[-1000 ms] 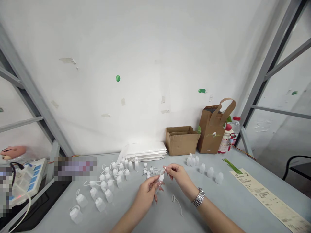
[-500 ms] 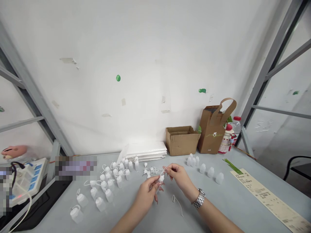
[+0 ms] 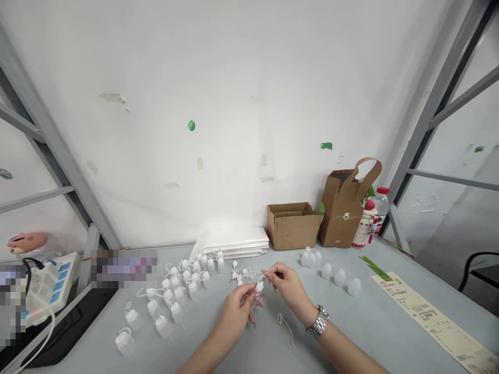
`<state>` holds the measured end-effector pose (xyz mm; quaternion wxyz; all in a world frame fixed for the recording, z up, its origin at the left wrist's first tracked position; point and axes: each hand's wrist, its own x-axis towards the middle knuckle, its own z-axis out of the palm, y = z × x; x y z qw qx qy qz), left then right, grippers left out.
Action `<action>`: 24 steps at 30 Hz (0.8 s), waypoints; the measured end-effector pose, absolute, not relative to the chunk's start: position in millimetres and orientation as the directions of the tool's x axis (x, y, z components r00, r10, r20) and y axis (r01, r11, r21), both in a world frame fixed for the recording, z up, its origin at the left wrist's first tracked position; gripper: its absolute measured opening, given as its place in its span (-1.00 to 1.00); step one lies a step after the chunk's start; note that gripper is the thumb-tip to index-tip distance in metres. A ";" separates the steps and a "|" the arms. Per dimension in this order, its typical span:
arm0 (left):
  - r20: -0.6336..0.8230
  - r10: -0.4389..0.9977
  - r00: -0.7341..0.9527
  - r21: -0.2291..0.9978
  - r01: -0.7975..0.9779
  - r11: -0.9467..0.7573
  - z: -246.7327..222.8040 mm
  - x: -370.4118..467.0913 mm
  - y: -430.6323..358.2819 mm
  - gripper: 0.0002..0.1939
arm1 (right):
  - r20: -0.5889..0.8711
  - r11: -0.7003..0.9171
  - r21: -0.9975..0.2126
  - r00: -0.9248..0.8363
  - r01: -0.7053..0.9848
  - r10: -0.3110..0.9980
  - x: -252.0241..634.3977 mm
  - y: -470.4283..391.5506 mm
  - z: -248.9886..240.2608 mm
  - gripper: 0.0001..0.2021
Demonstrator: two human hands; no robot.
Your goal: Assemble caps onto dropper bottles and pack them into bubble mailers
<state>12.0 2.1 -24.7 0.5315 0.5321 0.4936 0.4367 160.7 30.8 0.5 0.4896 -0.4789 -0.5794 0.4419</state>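
Small white-capped bottle (image 3: 260, 286): it is raised before the cardboard box (image 3: 294, 232), a little to the left of it; the lower body is mostly hidden by fingers.
Left hand (image 3: 237, 307): in front of the box and left of it, thumb and fingers closed around the bottle, just under its cap.
Right hand (image 3: 287, 285): directly in front of the box, thumb and forefinger pinched on the white cord loop (image 3: 264, 278) at the top of the cap; a metal wristwatch (image 3: 318, 322) is on this wrist.
Loose white cord (image 3: 287, 329): lies on the grey table (image 3: 362, 317), farther out from the box than both hands.
Caps with cords (image 3: 252, 274): a small pile, in front of the box on its left, partly hidden behind the left hand.
Capped bottles (image 3: 176, 312): many of them, in loose rows, well to the left of the box.
Frosted containers (image 3: 354, 287): standing in front of the box, toward its right.
White flat stack (image 3: 234, 241): just beside the box, on its left.
Brown paper bag (image 3: 343, 215): upright, just beside the box, on its right.
Printed paper strip (image 3: 432, 317): lying flat, well to the right of the box.
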 end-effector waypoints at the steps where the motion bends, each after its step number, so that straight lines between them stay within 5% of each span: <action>1: -0.063 0.990 0.129 0.996 0.063 0.055 -25.0 12.1 2.2 -0.45 | 0.162 0.168 -0.977 -0.056 0.135 0.985 160.3 30.5 -0.5 -0.59; 11: -0.043 0.993 0.106 0.999 0.029 0.040 -24.2 13.9 0.7 -0.50 | 0.229 0.218 -0.964 0.058 0.153 0.972 152.4 21.8 -5.4 -0.63; 19: -0.064 0.990 0.127 0.997 -0.043 0.070 -11.7 14.7 0.4 -0.46 | 0.029 0.025 -0.989 -0.024 -0.142 0.999 148.6 19.6 -5.1 -0.63; 24: -0.070 0.992 0.105 0.996 -0.046 0.075 -10.5 14.7 0.8 -0.43 | 0.036 0.030 -0.980 -0.030 -0.198 0.999 151.7 22.6 -2.1 -0.64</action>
